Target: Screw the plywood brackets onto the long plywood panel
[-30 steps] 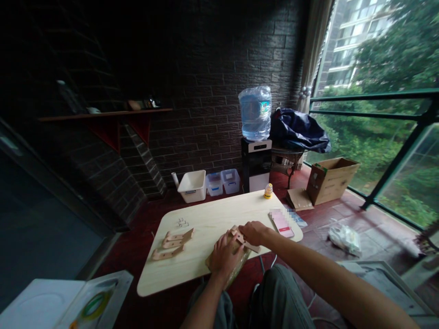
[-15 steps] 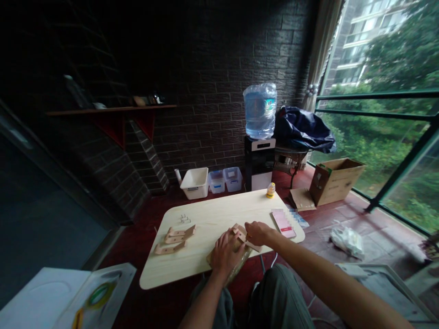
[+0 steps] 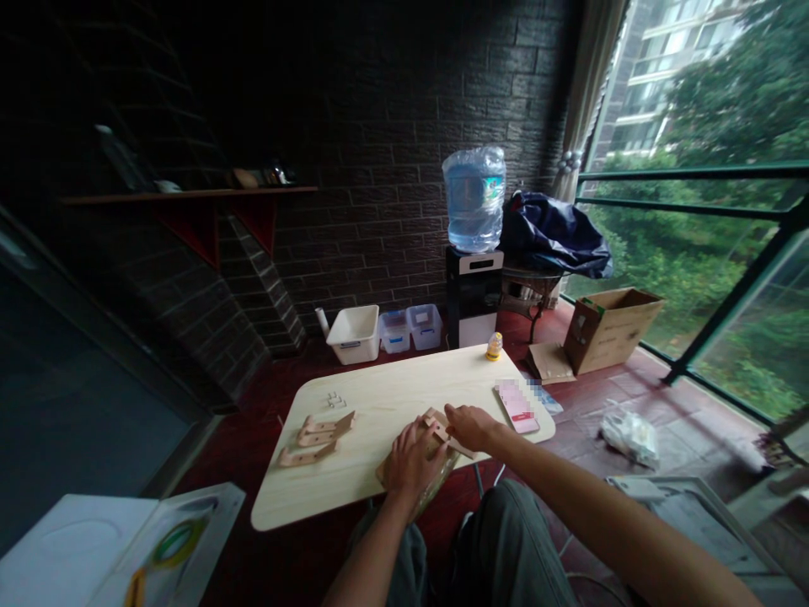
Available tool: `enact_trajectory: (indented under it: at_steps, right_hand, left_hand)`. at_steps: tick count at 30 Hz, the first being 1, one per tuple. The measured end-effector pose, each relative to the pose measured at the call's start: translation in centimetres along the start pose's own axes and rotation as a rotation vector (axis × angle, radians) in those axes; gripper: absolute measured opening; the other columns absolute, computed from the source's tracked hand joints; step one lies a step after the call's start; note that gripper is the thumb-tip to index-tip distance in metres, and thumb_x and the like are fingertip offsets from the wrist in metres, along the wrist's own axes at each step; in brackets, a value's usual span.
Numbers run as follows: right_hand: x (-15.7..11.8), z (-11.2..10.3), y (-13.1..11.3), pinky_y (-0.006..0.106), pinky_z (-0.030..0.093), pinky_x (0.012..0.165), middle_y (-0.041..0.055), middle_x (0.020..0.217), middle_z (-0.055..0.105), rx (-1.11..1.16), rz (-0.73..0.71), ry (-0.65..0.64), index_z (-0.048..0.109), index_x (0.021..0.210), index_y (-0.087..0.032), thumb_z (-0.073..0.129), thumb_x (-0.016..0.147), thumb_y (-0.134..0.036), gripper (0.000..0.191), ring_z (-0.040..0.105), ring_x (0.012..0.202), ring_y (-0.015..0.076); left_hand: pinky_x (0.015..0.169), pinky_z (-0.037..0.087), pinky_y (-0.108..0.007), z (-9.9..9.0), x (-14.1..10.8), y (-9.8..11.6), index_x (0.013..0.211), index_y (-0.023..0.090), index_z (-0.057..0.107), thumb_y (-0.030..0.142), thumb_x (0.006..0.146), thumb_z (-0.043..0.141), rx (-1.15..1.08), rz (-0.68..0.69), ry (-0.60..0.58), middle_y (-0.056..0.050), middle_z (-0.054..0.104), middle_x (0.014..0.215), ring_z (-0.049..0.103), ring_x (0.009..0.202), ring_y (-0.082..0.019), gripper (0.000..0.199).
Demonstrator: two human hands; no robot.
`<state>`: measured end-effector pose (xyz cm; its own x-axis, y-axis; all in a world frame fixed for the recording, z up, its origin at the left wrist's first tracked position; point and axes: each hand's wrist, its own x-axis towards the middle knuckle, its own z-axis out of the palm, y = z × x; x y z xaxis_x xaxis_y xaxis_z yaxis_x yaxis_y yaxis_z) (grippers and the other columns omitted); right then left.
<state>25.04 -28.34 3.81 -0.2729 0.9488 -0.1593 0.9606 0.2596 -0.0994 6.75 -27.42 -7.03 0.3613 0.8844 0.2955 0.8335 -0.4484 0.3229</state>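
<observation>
My left hand [image 3: 414,459] lies bent over a light wooden piece [image 3: 463,448], its fingers gripping that piece against a brown, shiny-wrapped block [image 3: 436,493] at the table's front edge. Close beside it, my right hand [image 3: 471,427] is closed above the same wooden piece; whatever its fingers pinch is hidden. Several similar angled wooden pieces [image 3: 316,455] rest on the left of the table. Small metal hooks [image 3: 336,400] lie behind them.
The pale table [image 3: 379,396] also carries a pink-screened phone [image 3: 517,406] and a yellow-capped small bottle [image 3: 494,347]. An open case [image 3: 183,548] is at lower left. Behind stand plastic bins [image 3: 354,335], a water dispenser [image 3: 474,295] and a cardboard box [image 3: 607,329].
The whole view has shifted slightly, so the scene sits a little further left and up. Both hands stay on the wooden piece; the right hand looks slightly turned.
</observation>
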Motion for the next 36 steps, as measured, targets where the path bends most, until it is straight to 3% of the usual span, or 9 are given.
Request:
enact_trajectory:
  at_steps: [11, 18, 28, 36]
  right_hand:
    - [-0.2, -1.5, 0.4, 0.034, 0.05, 0.073, 0.0159, 0.109, 0.072, -0.095, -0.182, -0.008, 0.054, 0.122, -0.017, 0.043, 0.096, -0.023, 0.029, 0.071, 0.097, 0.0278]
    - [-0.2, -2.9, 0.7, 0.03, 0.046, 0.073, 0.0144, 0.106, 0.073, -0.036, -0.168, -0.001, 0.056, 0.117, -0.018, 0.044, 0.097, -0.025, 0.024, 0.07, 0.096, 0.0256]
    - [-1.2, -0.4, 1.6, 0.029, 0.042, 0.075, 0.0117, 0.107, 0.071, 0.065, -0.148, 0.041, 0.056, 0.115, -0.019, 0.046, 0.096, -0.025, 0.022, 0.068, 0.094, 0.023]
    - [-1.6, -0.1, 1.5, 0.029, 0.041, 0.076, 0.0106, 0.109, 0.07, 0.086, -0.15, 0.06, 0.055, 0.116, -0.02, 0.046, 0.096, -0.025, 0.022, 0.067, 0.094, 0.022]
  left_hand:
    - [0.116, 0.032, -0.042, 0.1, 0.1, -0.2, 0.141, 0.036, 0.051, 0.047, 0.09, 0.059, -0.014, 0.008, -0.003, -0.003, 0.048, 0.15, 0.039, 0.139, -0.026, 0.052]
    - [0.115, 0.033, -0.044, 0.4, 0.3, -0.5, 0.142, 0.038, 0.049, 0.044, 0.09, 0.061, -0.037, 0.01, -0.002, -0.002, 0.047, 0.15, 0.038, 0.14, -0.027, 0.054]
    - [0.115, 0.033, -0.044, 1.0, 0.1, -1.0, 0.143, 0.039, 0.048, 0.047, 0.089, 0.062, -0.05, 0.02, 0.035, -0.002, 0.047, 0.149, 0.04, 0.138, -0.027, 0.056]
    - [0.114, 0.035, -0.043, 0.8, 0.1, -0.9, 0.142, 0.039, 0.049, 0.049, 0.089, 0.061, -0.051, 0.016, 0.032, -0.002, 0.048, 0.148, 0.04, 0.137, -0.026, 0.055]
